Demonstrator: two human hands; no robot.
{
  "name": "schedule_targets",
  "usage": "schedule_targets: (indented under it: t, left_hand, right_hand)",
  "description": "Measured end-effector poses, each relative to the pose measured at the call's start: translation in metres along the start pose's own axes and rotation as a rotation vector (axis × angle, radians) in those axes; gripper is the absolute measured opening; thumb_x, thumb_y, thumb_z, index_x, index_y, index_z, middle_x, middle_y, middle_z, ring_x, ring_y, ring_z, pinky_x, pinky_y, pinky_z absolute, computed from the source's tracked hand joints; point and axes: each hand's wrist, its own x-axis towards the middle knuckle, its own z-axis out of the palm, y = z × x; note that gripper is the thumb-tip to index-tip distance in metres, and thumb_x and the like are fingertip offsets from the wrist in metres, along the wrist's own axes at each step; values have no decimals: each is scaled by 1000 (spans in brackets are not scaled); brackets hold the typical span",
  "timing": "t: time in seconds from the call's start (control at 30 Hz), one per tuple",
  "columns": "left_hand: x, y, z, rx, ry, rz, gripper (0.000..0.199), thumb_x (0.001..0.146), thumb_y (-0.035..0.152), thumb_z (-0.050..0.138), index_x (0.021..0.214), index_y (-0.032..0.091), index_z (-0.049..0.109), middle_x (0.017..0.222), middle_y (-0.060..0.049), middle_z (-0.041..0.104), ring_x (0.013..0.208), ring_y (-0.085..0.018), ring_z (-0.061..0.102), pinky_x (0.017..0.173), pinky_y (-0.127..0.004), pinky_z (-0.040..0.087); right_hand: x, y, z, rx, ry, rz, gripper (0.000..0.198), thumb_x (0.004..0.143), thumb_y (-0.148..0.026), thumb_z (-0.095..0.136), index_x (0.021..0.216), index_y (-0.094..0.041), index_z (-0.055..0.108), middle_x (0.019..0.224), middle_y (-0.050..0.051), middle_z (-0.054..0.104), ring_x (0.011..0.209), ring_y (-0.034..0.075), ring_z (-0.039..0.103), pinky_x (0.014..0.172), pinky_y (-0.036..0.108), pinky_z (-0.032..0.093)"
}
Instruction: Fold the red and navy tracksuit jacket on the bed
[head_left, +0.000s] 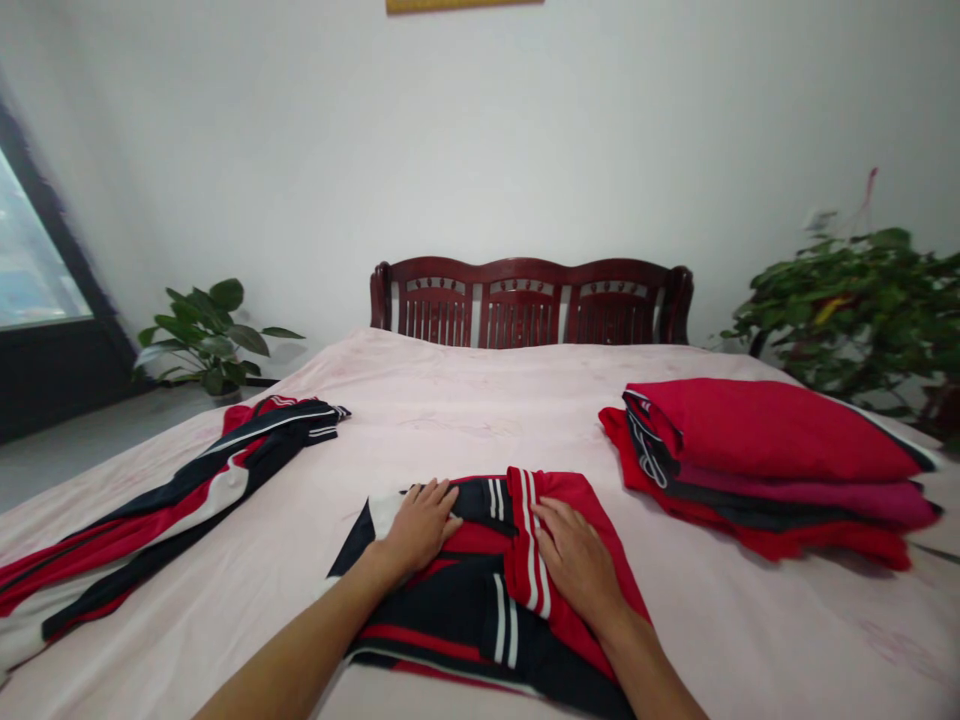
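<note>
A red, navy and white jacket (450, 610) lies partly folded in front of me, its sleeves turned in and striped cuffs showing. My left hand (421, 522) rests on its upper left part, fingers stretched out over navy and white cloth. On the red part beside the white-striped band lies my right hand (577, 555), its fingers extended and flat. Neither hand grips the cloth; both press on it from above. To the right sits a stack of folded clothes (780, 430), red on top. At the left another striped garment (187, 500) stretches out unfolded.
A pale pink sheet (450, 400) covers the wide surface under the clothes. Behind it stands a dark red wooden bench back (525, 300) against the wall. Potted plants grow at left (214, 335) and right (862, 300). A dark-framed door (45, 370) is at far left.
</note>
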Motion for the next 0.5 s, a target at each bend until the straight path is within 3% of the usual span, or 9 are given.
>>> schedule_targets:
  t: [0.1,0.37,0.5]
  left_hand:
    - [-6,4,14,78,17,-15,50,97,34,48,144,18,50,155,-15,44,145,-32,38,118,-53,28]
    - [-17,9,18,27,56,7,52,96,33,49,145,17,48,155,-15,44,145,-29,38,115,-48,35]
    - [-27,10,12,65,172,-80,42,95,23,46,135,19,59,142,-12,57,132,-27,51,114,-45,36]
  right_hand:
    - [0,0,0,-1,-1,5,41,96,-28,41,129,-24,64,139,7,60,127,24,54,107,39,41]
    - [0,-1,-1,-13,-20,13,42,96,-28,39,130,-21,63,140,8,59,128,24,54,106,41,42]
    - [0,-2,-2,-1,-16,17,42,96,-27,39,130,-20,64,140,9,59,128,24,54,107,41,41]
